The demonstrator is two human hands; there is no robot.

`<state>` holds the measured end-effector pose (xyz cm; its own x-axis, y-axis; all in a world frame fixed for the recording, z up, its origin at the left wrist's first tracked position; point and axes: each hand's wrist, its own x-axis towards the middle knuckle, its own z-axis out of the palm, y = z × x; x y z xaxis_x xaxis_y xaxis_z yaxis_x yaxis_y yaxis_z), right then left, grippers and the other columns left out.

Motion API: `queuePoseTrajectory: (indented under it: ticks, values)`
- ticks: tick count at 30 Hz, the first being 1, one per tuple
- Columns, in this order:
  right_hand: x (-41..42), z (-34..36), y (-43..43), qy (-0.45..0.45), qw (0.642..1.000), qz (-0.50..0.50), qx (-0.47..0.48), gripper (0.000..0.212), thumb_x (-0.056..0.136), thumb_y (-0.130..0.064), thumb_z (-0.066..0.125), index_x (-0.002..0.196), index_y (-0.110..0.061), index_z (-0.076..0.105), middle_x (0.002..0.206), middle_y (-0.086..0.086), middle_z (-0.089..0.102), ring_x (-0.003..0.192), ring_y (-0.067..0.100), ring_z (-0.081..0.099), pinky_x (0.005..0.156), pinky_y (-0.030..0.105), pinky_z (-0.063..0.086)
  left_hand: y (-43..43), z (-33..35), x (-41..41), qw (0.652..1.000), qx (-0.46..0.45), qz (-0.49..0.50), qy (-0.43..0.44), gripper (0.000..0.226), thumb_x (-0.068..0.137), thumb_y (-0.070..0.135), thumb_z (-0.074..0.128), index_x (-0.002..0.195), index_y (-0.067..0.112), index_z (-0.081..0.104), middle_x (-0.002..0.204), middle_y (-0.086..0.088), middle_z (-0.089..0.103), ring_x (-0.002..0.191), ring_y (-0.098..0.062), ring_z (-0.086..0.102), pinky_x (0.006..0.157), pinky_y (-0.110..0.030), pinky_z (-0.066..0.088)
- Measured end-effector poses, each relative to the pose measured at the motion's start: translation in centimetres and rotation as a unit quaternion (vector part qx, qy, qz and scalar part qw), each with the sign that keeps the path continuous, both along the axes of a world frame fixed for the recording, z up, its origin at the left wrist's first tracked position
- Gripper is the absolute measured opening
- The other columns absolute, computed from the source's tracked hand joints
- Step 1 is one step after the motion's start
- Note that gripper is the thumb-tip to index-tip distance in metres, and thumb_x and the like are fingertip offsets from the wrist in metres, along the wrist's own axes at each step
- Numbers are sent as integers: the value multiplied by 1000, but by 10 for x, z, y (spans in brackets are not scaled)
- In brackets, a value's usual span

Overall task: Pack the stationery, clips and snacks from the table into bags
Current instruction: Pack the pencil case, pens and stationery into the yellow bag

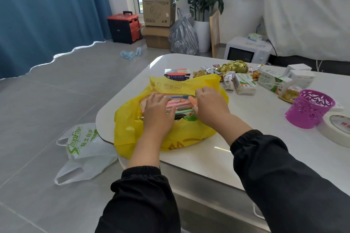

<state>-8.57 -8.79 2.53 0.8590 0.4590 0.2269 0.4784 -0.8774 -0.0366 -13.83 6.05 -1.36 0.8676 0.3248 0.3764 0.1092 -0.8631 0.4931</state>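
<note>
Pens [178,103] are being tidied inside the yellow bag [189,134], left hand [158,113] pressing flat, right hand [210,104] hold unclear; keeping them level seems wise.

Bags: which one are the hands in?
The yellow bag on the table; left hand and right hand touch stationery inside. The white ShopFree bag and the grey bag are on the floor.
</note>
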Motion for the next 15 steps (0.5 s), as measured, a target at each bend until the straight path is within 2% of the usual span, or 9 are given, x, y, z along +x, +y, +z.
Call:
queuePoseTrajectory:
  ticks: [2, 6, 12, 15]
  values:
    - [-2, -3, -9, -51, 999, -9, 16, 40, 99, -38, 40, 120, -7, 52, 118, 14, 55, 111, 30, 47, 92, 38, 39, -11, 2, 1, 999, 10, -29, 17, 42, 93, 31, 54, 134, 18, 52, 146, -5, 42, 142, -26, 20, 115, -39, 17]
    - [-9, -11, -35, -50, 997, -52, 28, 54, 95, -39, 44, 136, -5, 41, 139, 18, 41, 130, 33, 35, 108, 43, 27, -36, 4, 2, 997, 26, -61, 35, 48, 94, 39, 50, 138, 20, 47, 150, -5, 36, 144, -25, 15, 116, -45, 16]
    - [-13, -23, -85, -61, 989, -121, 55, 57, 93, -36, 49, 139, -3, 38, 142, 20, 38, 134, 36, 31, 110, 46, 25, -79, 11, 3, 992, 58, -109, 26, 55, 96, 43, 44, 145, 22, 34, 156, -4, 23, 146, -24, 6, 116, -47, 13]
    - [-13, -29, -114, -54, 983, -159, 71, 55, 93, -35, 49, 137, -3, 40, 142, 20, 38, 133, 35, 30, 112, 46, 24, -108, 14, 7, 983, 115, -138, 34, 56, 97, 43, 42, 148, 23, 28, 158, -4, 15, 147, -24, -1, 118, -51, 6]
